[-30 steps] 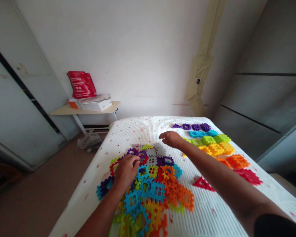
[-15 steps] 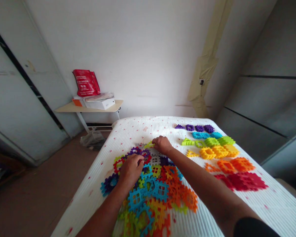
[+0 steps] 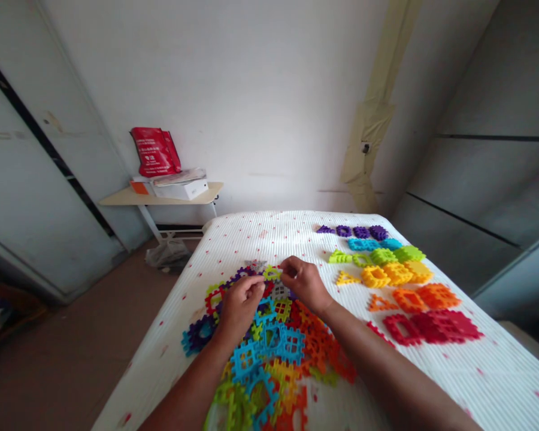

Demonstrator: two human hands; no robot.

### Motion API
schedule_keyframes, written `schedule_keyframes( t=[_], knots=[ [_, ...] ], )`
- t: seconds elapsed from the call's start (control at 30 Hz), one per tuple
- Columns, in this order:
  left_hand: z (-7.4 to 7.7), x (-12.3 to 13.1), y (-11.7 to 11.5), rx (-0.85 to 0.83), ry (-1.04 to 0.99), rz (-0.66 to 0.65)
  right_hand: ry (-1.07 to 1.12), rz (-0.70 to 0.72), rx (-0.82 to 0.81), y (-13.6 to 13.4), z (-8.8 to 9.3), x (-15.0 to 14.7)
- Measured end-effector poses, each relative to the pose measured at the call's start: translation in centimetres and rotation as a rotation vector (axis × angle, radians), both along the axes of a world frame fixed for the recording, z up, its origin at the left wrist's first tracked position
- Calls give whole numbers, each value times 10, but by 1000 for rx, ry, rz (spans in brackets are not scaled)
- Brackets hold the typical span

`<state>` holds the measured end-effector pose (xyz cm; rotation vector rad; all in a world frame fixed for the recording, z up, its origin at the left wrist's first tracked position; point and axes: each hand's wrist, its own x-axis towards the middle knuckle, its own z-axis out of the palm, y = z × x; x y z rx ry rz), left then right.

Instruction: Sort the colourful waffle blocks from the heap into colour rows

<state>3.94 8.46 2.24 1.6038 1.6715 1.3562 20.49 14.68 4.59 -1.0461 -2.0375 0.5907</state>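
A heap of flat, toothed plastic pieces [image 3: 273, 338] in many colours lies on the white dotted cover [image 3: 175, 341]. Over the heap's left upper part is my left hand [image 3: 243, 299], its fingers curled together; anything between them is too small to make out. My right hand [image 3: 306, 284] is at the upper right edge of the heap, with thumb and fingertips pinched beside a lime green piece [image 3: 272, 273]. What its fingertips hold, if anything, cannot be made out. A grey piece [image 3: 255, 264] lies at the far edge of the heap.
Rows of sorted pieces lie at the right: purple [image 3: 360, 232], blue [image 3: 363, 244], green [image 3: 383, 257], yellow [image 3: 397, 273], orange [image 3: 438, 297] and red [image 3: 444, 327]. Beyond the left side stands a small table [image 3: 130, 196] with a red bag [image 3: 155, 151] and a white box [image 3: 183, 190].
My right hand has drawn slightly back toward me and to the right, showing more of the lime green piece. My left hand has shifted up a little toward it.
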Motion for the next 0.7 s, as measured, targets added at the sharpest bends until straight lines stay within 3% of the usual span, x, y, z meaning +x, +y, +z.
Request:
schedule_keyframes(
  t=[0.17,0.33,0.57,0.7],
  knots=[
    [4,0,0,-130,-374,-33,-106,37,430,-21,-10,-10],
    [5,-4,0,-147,-457,-14,-198,169,749,-29,-13,-14],
    [7,-2,0,-65,-689,-74,-150,219,717,-33,-10,-18],
    [9,-3,1,-65,-566,42,-86,184,661,-34,-4,-13]
  ],
)
